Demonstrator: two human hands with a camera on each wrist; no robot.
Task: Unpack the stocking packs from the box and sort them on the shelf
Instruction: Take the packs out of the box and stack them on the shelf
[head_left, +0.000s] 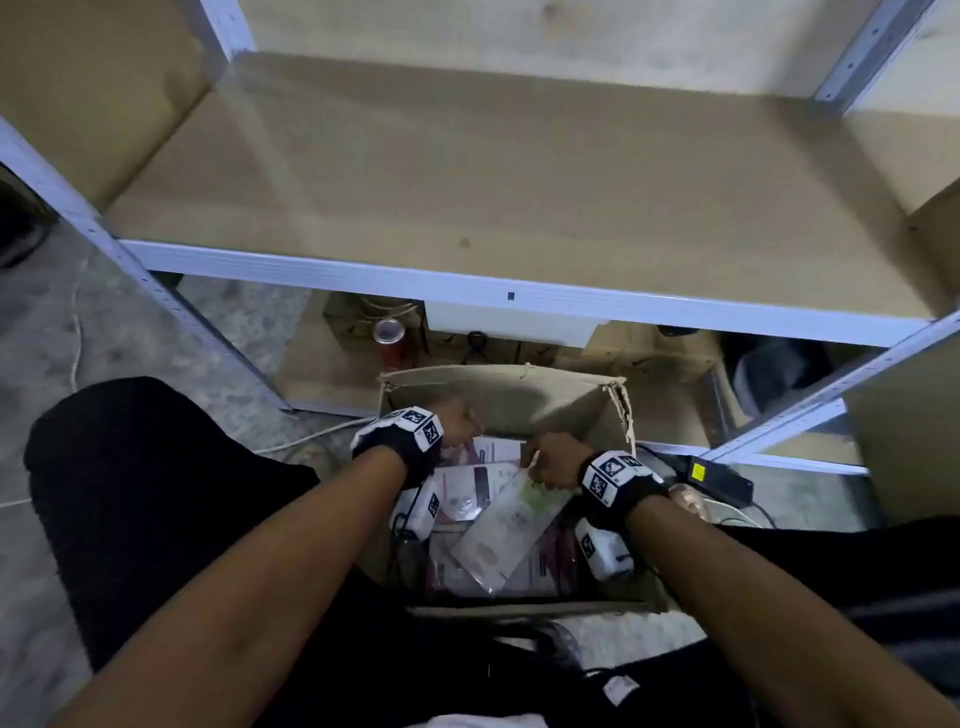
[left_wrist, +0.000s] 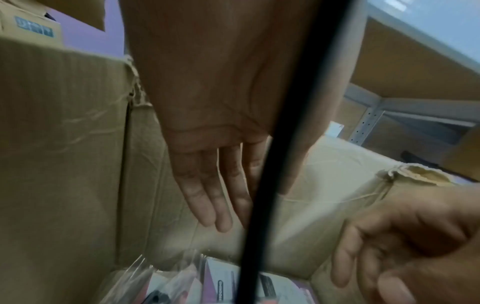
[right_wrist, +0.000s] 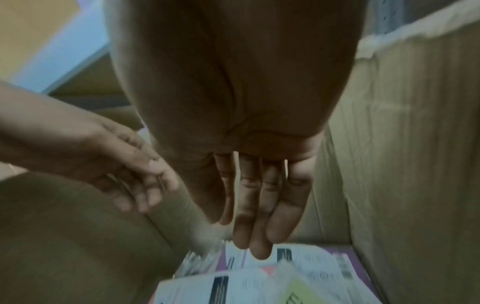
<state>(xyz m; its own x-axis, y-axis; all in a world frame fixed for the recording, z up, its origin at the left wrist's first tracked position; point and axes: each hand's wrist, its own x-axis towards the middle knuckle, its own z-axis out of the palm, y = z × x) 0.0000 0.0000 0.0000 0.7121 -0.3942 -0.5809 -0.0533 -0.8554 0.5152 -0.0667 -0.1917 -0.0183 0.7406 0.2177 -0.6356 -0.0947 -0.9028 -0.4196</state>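
Stocking packs (head_left: 498, 525) lie loose in the cardboard box (head_left: 498, 387), beneath both hands. Left hand (head_left: 457, 423) reaches in, fingers straight, holding nothing. Right hand (head_left: 553, 460) hangs with extended fingertips (right_wrist: 261, 250) touching the topmost pack.

Open-topped box (head_left: 498, 395), cardboard walls close on all sides, stocking packs (head_left: 498, 525) covering its floor, both hands inside

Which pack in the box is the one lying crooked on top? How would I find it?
Look below the wooden shelf to the open cardboard box on the floor, where both hands reach in. The top pack lies diagonally across the pile. It is pale with a yellow-green patch, while the packs under it have purple edges.
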